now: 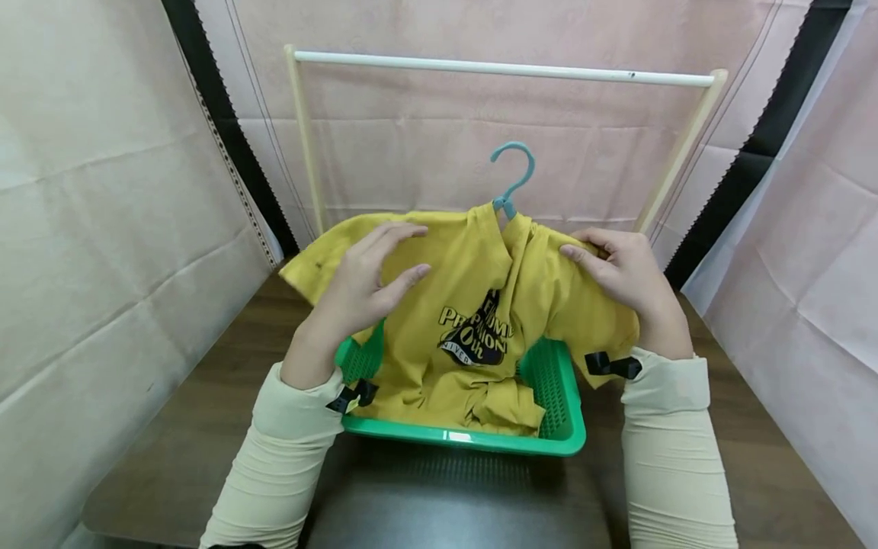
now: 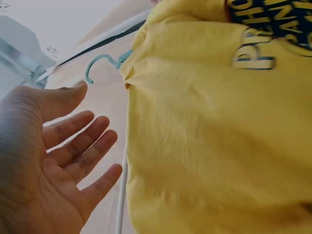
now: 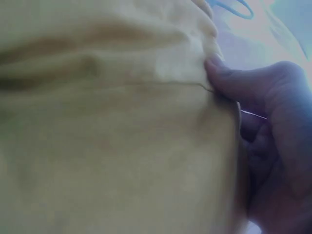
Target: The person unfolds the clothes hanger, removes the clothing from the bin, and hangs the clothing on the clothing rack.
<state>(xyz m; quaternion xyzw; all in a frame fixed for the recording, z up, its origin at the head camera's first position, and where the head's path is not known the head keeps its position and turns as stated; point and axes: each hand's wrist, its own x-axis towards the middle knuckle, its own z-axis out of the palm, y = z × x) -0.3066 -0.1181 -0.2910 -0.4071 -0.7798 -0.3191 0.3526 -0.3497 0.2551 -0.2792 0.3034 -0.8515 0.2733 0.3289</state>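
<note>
A yellow T-shirt [image 1: 446,274] with a dark printed design hangs above a green basket [image 1: 572,427], its lower part bunched inside. From its neck opening rises the hook of a light-blue clothes hanger [image 1: 528,164]; the hanger's body is hidden in the cloth. My right hand [image 1: 627,271] pinches the shirt at the shoulder on the right, thumb in front, as the right wrist view shows with the cloth [image 3: 122,146] taut. My left hand [image 1: 363,282] is in front of the other shoulder, fingers spread. In the left wrist view that hand [image 2: 63,151] holds nothing and is apart from the shirt.
Behind the basket stands a rack with a white crossbar [image 1: 480,67] and pale wooden posts [image 1: 305,137]. The basket is on a dark brown wooden table [image 1: 178,450]. Pale fabric walls [image 1: 103,191] with black strips surround the table on the sides and back.
</note>
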